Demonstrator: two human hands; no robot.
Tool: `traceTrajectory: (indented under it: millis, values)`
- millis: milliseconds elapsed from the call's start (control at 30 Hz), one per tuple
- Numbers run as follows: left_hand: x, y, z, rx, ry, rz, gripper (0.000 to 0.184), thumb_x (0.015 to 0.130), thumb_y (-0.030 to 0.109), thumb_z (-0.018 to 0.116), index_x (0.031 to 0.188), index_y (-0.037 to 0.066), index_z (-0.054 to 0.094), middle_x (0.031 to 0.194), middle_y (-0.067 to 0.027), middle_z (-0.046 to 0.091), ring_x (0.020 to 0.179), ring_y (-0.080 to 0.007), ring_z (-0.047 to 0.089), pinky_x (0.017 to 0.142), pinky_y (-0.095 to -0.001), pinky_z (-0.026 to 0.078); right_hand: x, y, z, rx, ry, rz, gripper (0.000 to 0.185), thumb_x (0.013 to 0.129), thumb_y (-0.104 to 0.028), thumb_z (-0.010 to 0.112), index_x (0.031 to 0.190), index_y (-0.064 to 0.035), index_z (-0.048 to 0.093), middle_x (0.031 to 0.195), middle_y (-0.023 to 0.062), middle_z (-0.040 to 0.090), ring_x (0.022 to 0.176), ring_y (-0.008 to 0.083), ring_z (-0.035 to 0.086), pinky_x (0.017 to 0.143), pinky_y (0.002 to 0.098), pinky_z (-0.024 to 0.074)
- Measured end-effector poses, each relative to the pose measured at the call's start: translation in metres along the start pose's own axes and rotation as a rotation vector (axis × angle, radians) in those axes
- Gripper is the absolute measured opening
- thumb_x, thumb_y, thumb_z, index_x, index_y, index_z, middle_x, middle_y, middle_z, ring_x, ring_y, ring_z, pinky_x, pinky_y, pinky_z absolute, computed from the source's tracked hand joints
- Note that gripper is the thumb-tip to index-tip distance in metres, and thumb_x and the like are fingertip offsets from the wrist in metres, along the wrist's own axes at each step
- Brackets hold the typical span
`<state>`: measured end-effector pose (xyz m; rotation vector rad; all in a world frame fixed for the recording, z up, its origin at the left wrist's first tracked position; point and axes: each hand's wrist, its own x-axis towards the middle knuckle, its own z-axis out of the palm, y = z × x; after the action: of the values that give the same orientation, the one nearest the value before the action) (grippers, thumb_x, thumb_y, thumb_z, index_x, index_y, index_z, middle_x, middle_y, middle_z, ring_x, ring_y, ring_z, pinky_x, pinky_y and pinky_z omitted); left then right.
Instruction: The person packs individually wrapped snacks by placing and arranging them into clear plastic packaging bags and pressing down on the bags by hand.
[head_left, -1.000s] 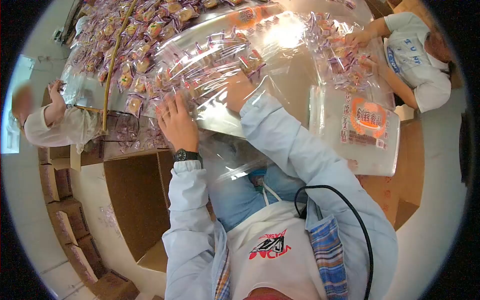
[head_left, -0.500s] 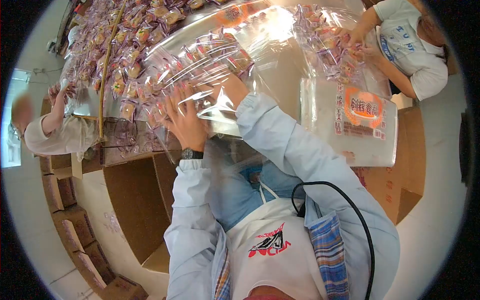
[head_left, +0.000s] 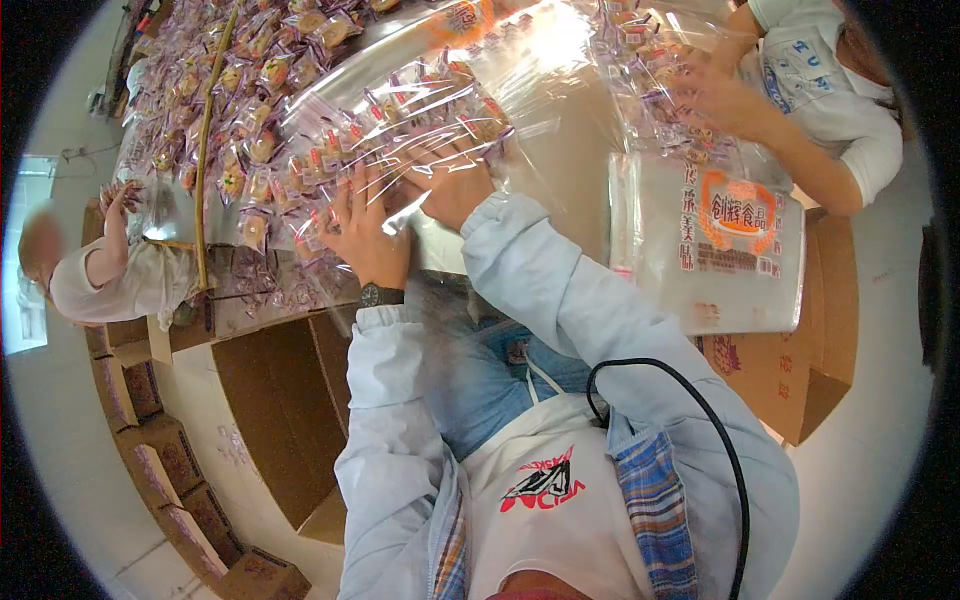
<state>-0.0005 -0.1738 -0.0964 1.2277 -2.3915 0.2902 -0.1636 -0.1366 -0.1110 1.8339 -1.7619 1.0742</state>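
My left hand (head_left: 372,238), with a dark watch at the wrist, has its fingers stretched out over small wrapped cakes (head_left: 318,160). They lie in rows in or under a large clear plastic bag (head_left: 440,100). Just to its right, my right hand (head_left: 452,185) rests with extended fingers against the same rows, partly behind shiny film. Glare on the plastic blurs some fingertips, and I cannot tell exactly how much of each hand is inside the bag.
A stack of printed clear bags (head_left: 650,270) lies to my right. Loose wrapped cakes (head_left: 265,75) cover the back left, beside a wooden stick (head_left: 207,150). Cardboard boxes (head_left: 275,410) stand below the table. A co-worker's hand (head_left: 735,105) is at the right; another person (head_left: 120,275) is at the left.
Both my hands have shifted slightly while staying on the cakes, their fingers a little more spread. The co-worker's hand at the right has moved over the packs, blurred by motion.
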Motion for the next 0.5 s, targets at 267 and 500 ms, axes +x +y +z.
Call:
traceTrajectory:
  millis: [267, 500]
  values:
    - [0.005, 0.011, -0.01, 0.08, -0.039, 0.002, 0.076, 0.082, 0.037, 0.071, 0.153, 0.023, 0.047, 0.16, -0.0014, 0.045, 0.147, -0.0253, 0.04, 0.112, -0.0686, 0.022, 0.014, -0.008, -0.025, 0.116, -0.433, 0.056, 0.058, 0.09, -0.039, 0.065, 0.141, -0.0127, 0.06, 0.142, 0.0131, 0.06, 0.135, 0.0366, 0.052, 0.121, 0.0535, 0.029]
    - [-0.002, 0.004, -0.008, 0.043, -0.029, 0.094, 0.087, 0.082, 0.046, 0.075, 0.157, 0.017, 0.042, 0.161, -0.0089, 0.043, 0.151, -0.0319, 0.035, 0.115, -0.0736, 0.016, -0.052, -0.015, -0.08, 0.057, -0.472, -0.071, 0.074, 0.085, -0.022, 0.065, 0.151, 0.0027, 0.041, 0.158, 0.0229, 0.041, 0.152, 0.041, 0.029, 0.127, 0.0562, 0.0175]
